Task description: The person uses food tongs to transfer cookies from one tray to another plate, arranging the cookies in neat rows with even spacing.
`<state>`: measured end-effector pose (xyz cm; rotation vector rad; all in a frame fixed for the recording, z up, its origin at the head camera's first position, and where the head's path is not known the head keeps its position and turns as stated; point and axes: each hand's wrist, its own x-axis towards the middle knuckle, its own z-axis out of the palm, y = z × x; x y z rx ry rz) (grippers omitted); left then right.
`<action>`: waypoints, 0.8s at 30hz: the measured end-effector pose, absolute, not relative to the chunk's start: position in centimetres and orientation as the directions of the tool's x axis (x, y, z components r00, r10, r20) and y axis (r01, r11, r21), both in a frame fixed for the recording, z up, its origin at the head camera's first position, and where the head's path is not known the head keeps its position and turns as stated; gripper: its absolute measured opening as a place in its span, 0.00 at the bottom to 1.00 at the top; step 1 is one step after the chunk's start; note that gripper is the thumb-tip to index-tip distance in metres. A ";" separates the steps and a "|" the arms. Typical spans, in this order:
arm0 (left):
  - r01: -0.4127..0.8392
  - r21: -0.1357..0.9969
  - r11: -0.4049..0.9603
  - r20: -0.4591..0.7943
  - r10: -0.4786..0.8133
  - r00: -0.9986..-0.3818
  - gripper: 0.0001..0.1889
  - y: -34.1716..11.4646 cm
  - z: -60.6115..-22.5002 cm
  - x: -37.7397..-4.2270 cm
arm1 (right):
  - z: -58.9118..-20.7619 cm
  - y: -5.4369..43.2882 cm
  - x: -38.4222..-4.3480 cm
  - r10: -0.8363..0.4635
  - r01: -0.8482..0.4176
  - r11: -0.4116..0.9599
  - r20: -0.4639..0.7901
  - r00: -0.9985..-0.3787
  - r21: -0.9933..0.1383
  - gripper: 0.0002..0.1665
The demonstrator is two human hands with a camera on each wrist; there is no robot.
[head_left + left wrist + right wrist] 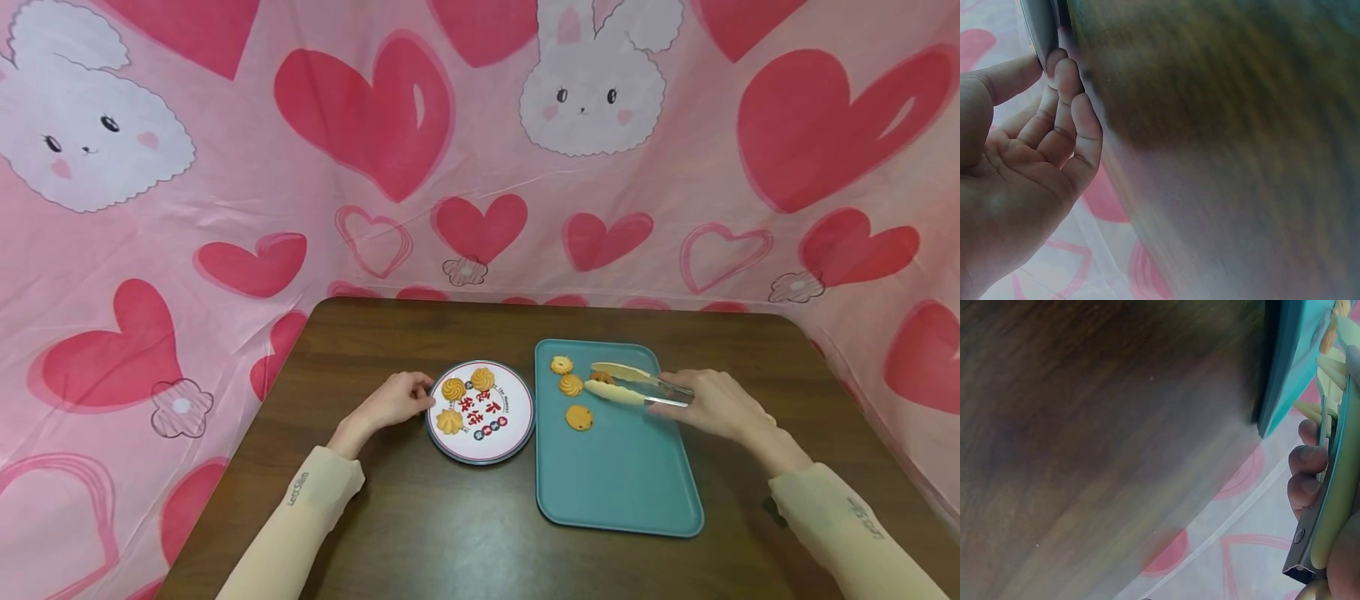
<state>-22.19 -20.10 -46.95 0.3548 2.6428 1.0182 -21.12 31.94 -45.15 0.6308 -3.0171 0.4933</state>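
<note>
My left hand [396, 400] pinches the left rim of a round white plate [517, 433] between thumb and fingers; the plate's edge [1040, 31] shows in the left wrist view. On that plate lie three butter cookies [450, 422], beside red and dark printed characters. My right hand [716, 404] grips metal tongs [618, 393] with pale yellow tips, held over a teal tray [615, 483]. Between the tips sits a browner cookie [602, 378], partly hidden; whether the tips touch it I cannot tell. Other cookies [579, 417] lie left of the tips on the tray.
Plate and tray stand side by side, almost touching, on a dark brown wooden table [420, 525]. A pink cloth [480, 175] with hearts and rabbits hangs behind the table and along its sides.
</note>
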 end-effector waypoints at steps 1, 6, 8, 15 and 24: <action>0.125 0.681 0.721 -0.175 0.327 -0.929 0.19 -20.1 -47.0 -22.2 | -45.1 31.9 -21.2 -0.390 -0.398 0.867 0.087 -0.917 -0.300 0.44; 0.134 0.676 0.725 -0.171 0.332 -0.928 0.19 -20.2 -46.9 -22.3 | -44.6 31.6 -21.6 -0.424 -0.444 0.848 0.132 -0.896 -0.289 0.41; 0.135 0.674 0.726 -0.170 0.332 -0.928 0.19 -20.2 -46.9 -22.3 | -44.3 31.4 -21.8 -0.438 -0.464 0.840 0.153 -0.886 -0.282 0.40; 0.138 0.669 0.730 -0.170 0.332 -0.928 0.18 -20.2 -47.0 -22.3 | -43.1 29.6 -22.4 -0.465 -0.492 0.827 0.161 -0.871 -0.273 0.40; 0.138 0.670 0.729 -0.166 0.329 -0.930 0.18 -20.1 -46.9 -22.3 | -42.7 27.0 -22.7 -0.494 -0.513 0.811 0.142 -0.858 -0.280 0.42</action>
